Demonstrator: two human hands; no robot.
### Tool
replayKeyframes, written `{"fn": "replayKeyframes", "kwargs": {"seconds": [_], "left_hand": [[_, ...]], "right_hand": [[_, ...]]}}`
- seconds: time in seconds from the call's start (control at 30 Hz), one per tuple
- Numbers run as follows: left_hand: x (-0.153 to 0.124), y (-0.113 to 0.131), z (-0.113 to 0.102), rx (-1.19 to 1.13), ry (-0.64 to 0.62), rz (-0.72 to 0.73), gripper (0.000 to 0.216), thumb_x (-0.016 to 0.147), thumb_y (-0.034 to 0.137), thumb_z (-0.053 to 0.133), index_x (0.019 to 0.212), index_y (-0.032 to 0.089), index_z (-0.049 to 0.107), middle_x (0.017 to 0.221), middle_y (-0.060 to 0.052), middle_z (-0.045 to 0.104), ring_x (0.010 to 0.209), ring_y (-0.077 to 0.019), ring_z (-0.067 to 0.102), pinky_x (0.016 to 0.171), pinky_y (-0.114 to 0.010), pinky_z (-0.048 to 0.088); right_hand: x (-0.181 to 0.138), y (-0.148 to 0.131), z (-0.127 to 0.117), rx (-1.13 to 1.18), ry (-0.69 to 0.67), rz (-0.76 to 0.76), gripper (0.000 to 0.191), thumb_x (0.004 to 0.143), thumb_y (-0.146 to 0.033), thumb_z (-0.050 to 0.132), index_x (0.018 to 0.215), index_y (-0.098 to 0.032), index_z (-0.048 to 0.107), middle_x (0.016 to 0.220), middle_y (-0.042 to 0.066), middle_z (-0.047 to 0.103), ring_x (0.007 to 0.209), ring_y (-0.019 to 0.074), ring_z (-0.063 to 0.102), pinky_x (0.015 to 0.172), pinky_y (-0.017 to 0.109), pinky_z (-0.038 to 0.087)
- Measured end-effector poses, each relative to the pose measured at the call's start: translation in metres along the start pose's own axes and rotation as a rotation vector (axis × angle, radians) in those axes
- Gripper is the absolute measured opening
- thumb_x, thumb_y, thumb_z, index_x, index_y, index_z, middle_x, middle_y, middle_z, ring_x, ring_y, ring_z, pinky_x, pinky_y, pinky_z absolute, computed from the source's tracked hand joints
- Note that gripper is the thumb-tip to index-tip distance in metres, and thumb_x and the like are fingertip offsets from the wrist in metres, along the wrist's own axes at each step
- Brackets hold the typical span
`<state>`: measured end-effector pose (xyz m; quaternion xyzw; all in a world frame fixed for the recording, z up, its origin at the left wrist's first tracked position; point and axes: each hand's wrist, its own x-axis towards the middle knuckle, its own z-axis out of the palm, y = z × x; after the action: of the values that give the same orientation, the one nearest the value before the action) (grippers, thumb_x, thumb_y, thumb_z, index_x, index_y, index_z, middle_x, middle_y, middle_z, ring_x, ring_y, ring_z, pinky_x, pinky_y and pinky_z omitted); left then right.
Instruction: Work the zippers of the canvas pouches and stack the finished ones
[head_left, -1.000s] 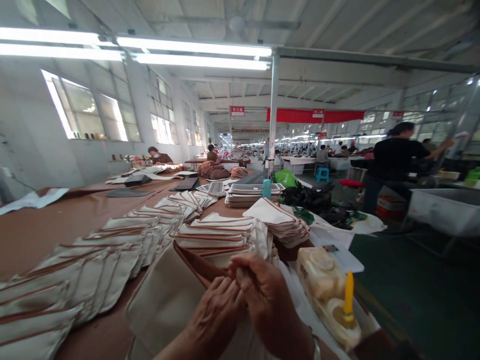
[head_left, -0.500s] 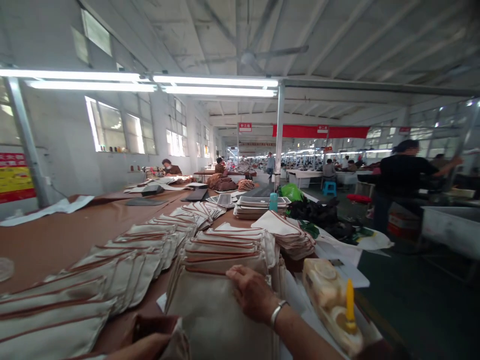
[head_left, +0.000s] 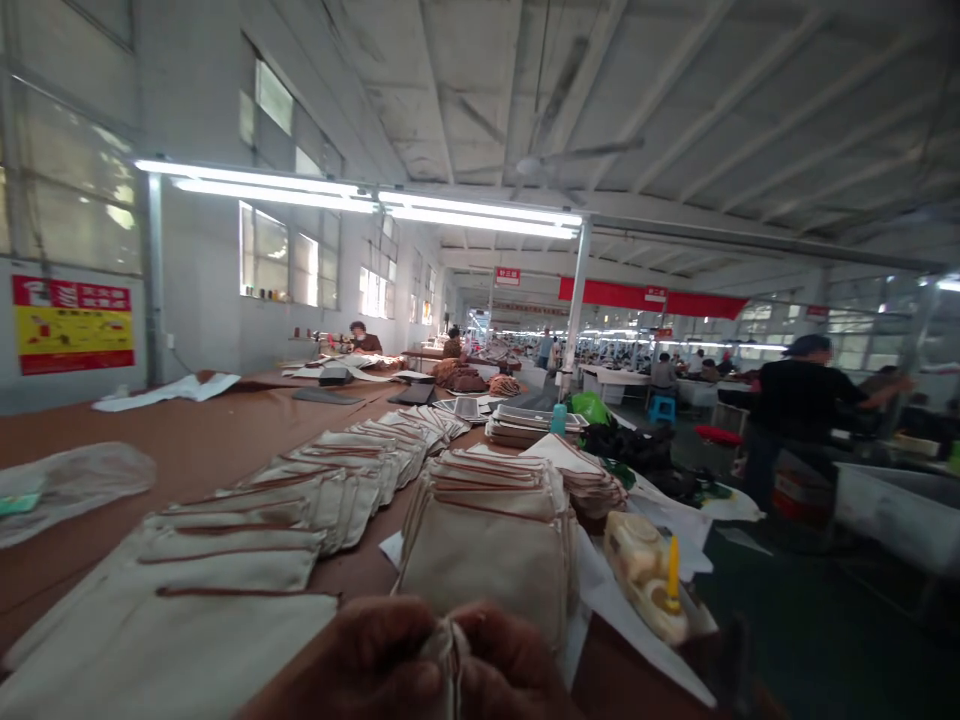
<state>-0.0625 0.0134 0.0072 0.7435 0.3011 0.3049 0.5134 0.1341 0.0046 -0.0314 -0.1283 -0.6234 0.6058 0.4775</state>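
Close to me at the bottom of the view, my left hand (head_left: 375,655) and my right hand (head_left: 502,655) pinch the edges of a pale fabric piece (head_left: 448,660) with brown trim. It is held upright and seen edge-on; its lower part is out of view. Just beyond my hands lies a stack of pale fabric pieces (head_left: 484,560) with brown-bound edges. To the left, a long fanned row of similar pieces (head_left: 232,570) stretches away over the brown table (head_left: 187,425).
A glue bottle with a yellow nozzle (head_left: 673,575) stands right of the stack. Folded pale pieces (head_left: 581,475), a teal cylinder (head_left: 559,418) and dark bags (head_left: 637,445) lie farther back. A plastic bag (head_left: 82,485) is at left. A person in black (head_left: 802,400) stands at right.
My right hand has left the stack and come back to meet my left hand; both now hold one fabric piece. The view has swung left, so the scene sits farther right.
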Motion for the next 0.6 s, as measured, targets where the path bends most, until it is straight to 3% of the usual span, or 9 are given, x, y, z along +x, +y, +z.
{"fn": "replayKeyframes", "kwargs": {"seconds": [0.07, 0.13, 0.23, 0.37, 0.47, 0.6], "left_hand": [[-0.007, -0.002, 0.006, 0.042, -0.03, 0.018, 0.04, 0.082, 0.052, 0.066, 0.082, 0.012, 0.06, 0.07, 0.002, 0.044, 0.063, -0.0102, 0.036, 0.054, -0.019, 0.03], [-0.014, -0.007, 0.012, 0.007, -0.043, 0.041, 0.037, 0.081, 0.048, 0.069, 0.082, 0.012, 0.059, 0.075, 0.001, 0.047, 0.068, -0.0108, 0.038, 0.057, -0.018, 0.03], [-0.028, -0.012, 0.021, -0.062, -0.073, -0.049, 0.036, 0.074, 0.043, 0.077, 0.082, 0.012, 0.06, 0.076, 0.001, 0.05, 0.068, -0.0105, 0.039, 0.057, -0.018, 0.03], [-0.047, -0.005, 0.037, -0.204, -0.12, -0.184, 0.037, 0.072, 0.042, 0.078, 0.089, 0.012, 0.063, 0.081, -0.001, 0.057, 0.069, -0.0119, 0.045, 0.061, -0.02, 0.035], [-0.06, 0.007, 0.049, -0.295, -0.114, -0.3, 0.037, 0.075, 0.046, 0.075, 0.086, 0.013, 0.062, 0.075, 0.0, 0.056, 0.064, -0.0112, 0.045, 0.056, -0.02, 0.032], [-0.069, 0.019, 0.056, -0.319, -0.067, -0.323, 0.041, 0.071, 0.05, 0.077, 0.08, 0.012, 0.062, 0.07, 0.0, 0.054, 0.059, -0.0101, 0.042, 0.052, -0.02, 0.029]], "right_hand": [[-0.016, 0.0, 0.008, -0.078, 0.095, 0.014, 0.039, 0.079, -0.051, 0.07, 0.094, -0.019, 0.054, 0.073, -0.002, 0.049, 0.061, 0.0105, 0.039, 0.054, 0.021, 0.03], [-0.031, -0.002, 0.011, -0.303, 0.169, 0.034, 0.035, 0.079, -0.045, 0.072, 0.089, -0.019, 0.052, 0.072, -0.004, 0.044, 0.063, 0.0111, 0.035, 0.055, 0.022, 0.029], [-0.05, -0.005, 0.017, -0.585, 0.187, 0.064, 0.025, 0.083, -0.036, 0.069, 0.083, -0.018, 0.052, 0.072, -0.004, 0.042, 0.066, 0.0118, 0.034, 0.059, 0.023, 0.03], [-0.073, -0.007, 0.03, -0.521, 0.147, 0.133, 0.026, 0.085, -0.038, 0.068, 0.084, -0.018, 0.051, 0.071, -0.005, 0.04, 0.066, 0.0116, 0.032, 0.057, 0.023, 0.029], [-0.085, -0.009, 0.04, -0.428, 0.135, 0.165, 0.029, 0.083, -0.04, 0.07, 0.085, -0.017, 0.052, 0.071, -0.005, 0.041, 0.065, 0.0113, 0.031, 0.055, 0.022, 0.028], [-0.09, -0.014, 0.047, -0.269, 0.106, 0.217, 0.034, 0.079, -0.042, 0.073, 0.088, -0.017, 0.052, 0.072, -0.004, 0.044, 0.063, 0.0105, 0.032, 0.054, 0.022, 0.027]]}}
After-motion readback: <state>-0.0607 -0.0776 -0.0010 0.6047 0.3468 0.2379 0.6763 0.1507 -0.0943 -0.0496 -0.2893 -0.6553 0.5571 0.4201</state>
